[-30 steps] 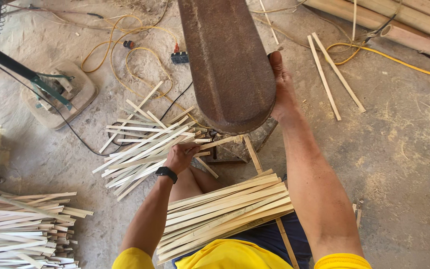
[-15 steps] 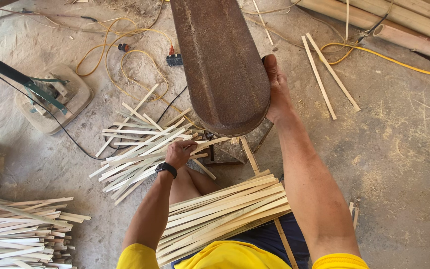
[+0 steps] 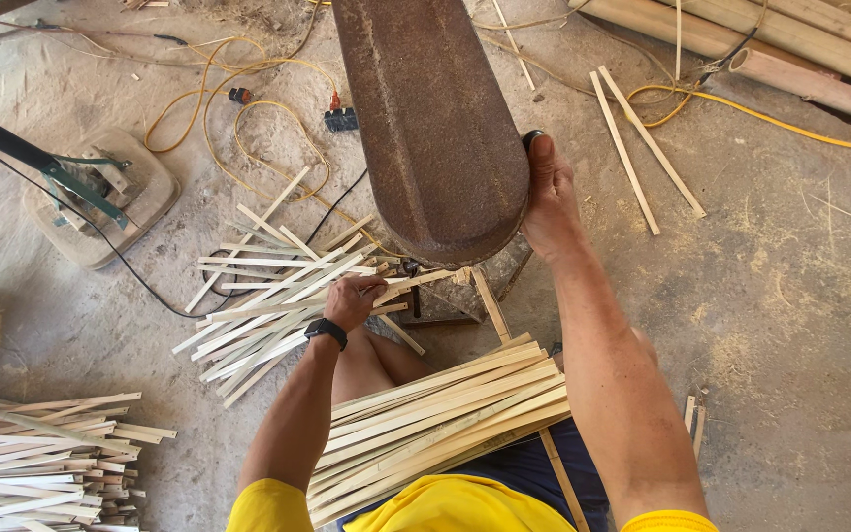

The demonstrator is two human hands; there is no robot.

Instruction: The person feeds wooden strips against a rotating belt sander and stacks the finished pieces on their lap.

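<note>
Bamboo strips are everywhere around the seated person; the left hand, a black watch on its wrist, is curled tight around one pale strip, gripping it near one end so that, it seems, the far end can run under the rusty brown machine cover just ahead of the knuckles. The right hand lies flat and spread against the cover's right edge, fingers extended, holding nothing, probably to steady the housing or the body. Just behind both wrists, a bundle of strips rests across the lap, within easy reach of either hand; to the left of the gripping hand a loose fan of strips lies on the dusty floor; farther back on that side, another stack is piled. Yellow cable loops beyond the left hand.
</note>
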